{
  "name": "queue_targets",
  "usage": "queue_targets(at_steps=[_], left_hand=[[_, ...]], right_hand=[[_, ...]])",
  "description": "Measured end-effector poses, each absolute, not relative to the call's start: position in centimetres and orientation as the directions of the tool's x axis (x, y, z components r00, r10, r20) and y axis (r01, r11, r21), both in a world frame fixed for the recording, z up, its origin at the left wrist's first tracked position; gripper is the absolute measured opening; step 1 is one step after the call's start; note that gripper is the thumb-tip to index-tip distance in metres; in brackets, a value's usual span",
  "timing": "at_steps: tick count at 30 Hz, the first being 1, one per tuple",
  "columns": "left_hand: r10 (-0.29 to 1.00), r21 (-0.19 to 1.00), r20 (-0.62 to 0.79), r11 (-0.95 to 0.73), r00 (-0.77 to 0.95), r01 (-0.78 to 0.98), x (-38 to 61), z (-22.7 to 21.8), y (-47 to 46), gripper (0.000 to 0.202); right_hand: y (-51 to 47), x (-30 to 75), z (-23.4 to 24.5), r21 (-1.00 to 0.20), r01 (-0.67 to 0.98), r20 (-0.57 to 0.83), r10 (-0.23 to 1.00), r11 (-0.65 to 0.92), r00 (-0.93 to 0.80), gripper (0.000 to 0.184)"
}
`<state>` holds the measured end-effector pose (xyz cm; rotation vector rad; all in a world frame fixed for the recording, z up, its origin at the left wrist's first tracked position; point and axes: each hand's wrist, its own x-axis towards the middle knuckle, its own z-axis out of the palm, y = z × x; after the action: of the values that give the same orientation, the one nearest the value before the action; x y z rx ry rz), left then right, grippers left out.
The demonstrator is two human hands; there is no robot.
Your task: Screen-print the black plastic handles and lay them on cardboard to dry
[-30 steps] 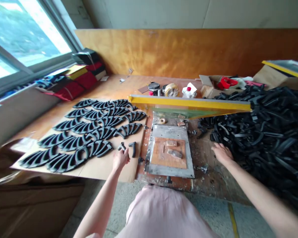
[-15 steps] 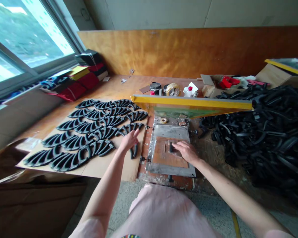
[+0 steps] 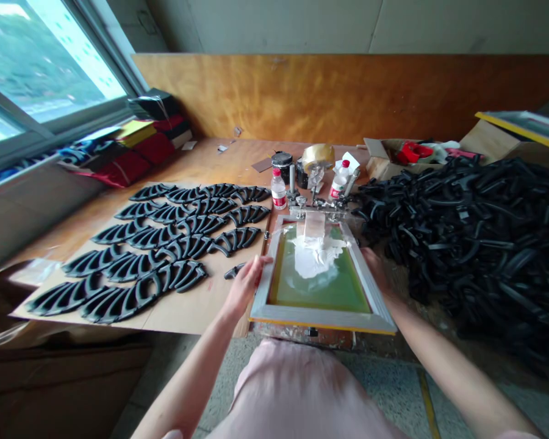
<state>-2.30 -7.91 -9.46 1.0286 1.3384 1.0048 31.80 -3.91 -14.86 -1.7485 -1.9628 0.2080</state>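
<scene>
A screen printing frame point(image 3: 263, 286) with a grey rim and green mesh lies low over the work board. White ink point(image 3: 313, 259) is spread on its mesh, and a squeegee point(image 3: 315, 227) rests at the far end. My left hand point(image 3: 246, 283) is at the frame's left rim, its fingertips bent against the edge. My right hand point(image 3: 376, 271) is beside the right rim, blurred and partly hidden by it. A black curved plastic part point(image 3: 233, 271) lies on the cardboard just left of my left hand. The board under the mesh is hidden.
Rows of black curved parts point(image 3: 123, 268) cover the cardboard sheet point(image 3: 174, 317) at left. A large heap of black parts point(image 3: 476, 244) fills the right side. Behind the frame stand a bottle point(image 3: 279, 192), another bottle point(image 3: 339, 182), a dark jar point(image 3: 282, 163) and a tape roll point(image 3: 318, 157).
The raised screen frame has swung down towards me, covering the board and the small black part there. My hands have moved from the cardboard and board to the frame's two sides.
</scene>
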Motion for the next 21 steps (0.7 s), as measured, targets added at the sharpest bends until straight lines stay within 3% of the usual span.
queue_targets(at_steps=[2,4,7,11,13,18,21], left_hand=[[0.945,0.943,-0.328,0.327,0.009,0.07,-2.4,-13.1,-9.2,0.066],[0.937,0.931,-0.35,0.347,0.003,0.11,-2.2,-16.3,-9.7,0.073],[0.934,0.909,-0.357,0.352,-0.02,0.225,-2.0,-19.4,-9.2,0.071],[0.937,0.88,-0.349,0.327,0.002,0.345,-2.1,-20.4,-8.6,0.062],[0.943,0.881,-0.333,0.31,0.004,0.357,-2.2,-20.2,-8.7,0.057],[0.944,0.884,-0.329,0.316,-0.023,0.343,-1.9,-20.1,-9.0,0.053],[0.945,0.892,-0.326,0.314,-0.019,0.325,-1.9,-20.3,-9.0,0.054]], right_hand=[[-2.1,32.0,-13.1,-0.434,0.885,0.357,0.934,0.168,-0.003,0.039],[-0.3,30.2,-11.4,-0.396,0.883,0.429,0.901,0.252,-0.065,0.043],[1.4,25.7,-10.1,-0.256,0.894,0.348,0.898,0.369,-0.27,0.063],[0.4,22.1,-11.2,-0.212,0.89,0.068,0.915,0.403,-0.398,0.025],[-1.6,22.2,-12.1,-0.201,0.87,0.017,0.889,0.451,-0.457,0.01],[-5.4,24.8,-12.1,-0.18,0.688,-0.008,0.698,0.703,-0.716,0.022],[-4.8,25.4,-11.3,-0.248,0.646,-0.017,0.664,0.722,-0.748,0.011]])
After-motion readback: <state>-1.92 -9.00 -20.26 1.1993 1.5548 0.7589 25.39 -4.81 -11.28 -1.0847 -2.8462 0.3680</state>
